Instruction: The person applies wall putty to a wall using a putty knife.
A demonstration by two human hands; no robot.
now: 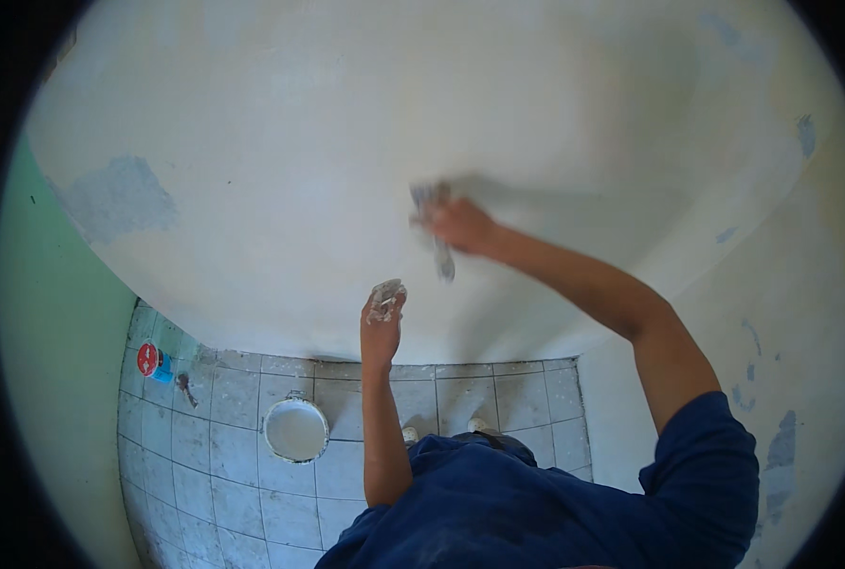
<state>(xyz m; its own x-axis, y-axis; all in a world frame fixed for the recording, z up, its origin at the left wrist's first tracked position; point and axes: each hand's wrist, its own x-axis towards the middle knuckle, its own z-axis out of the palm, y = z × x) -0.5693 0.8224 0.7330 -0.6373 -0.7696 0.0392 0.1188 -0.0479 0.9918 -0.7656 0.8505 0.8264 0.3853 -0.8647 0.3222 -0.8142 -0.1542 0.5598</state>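
Observation:
My right hand [464, 228] is raised in front of the pale wall [280, 104], closed on a putty knife [444, 261]. Motion smears the tool; its handle points down below the fist, and its upper end is at or very near the wall. Lower and to the left, my left hand [381, 330] is closed round a flat-looking thing smeared with whitish paste [386, 296]. That paste coats the fingers too, and what lies beneath it I cannot make out. Both hands are apart from each other.
On the tiled floor [237, 450] stands a round bucket [295, 461] of white paste. Farther left are a blue can with a red lid [147, 360] and a small dark brush-like thing [186, 390]. A green wall [57, 313] bounds the left; another pale wall [697, 379] bounds the right.

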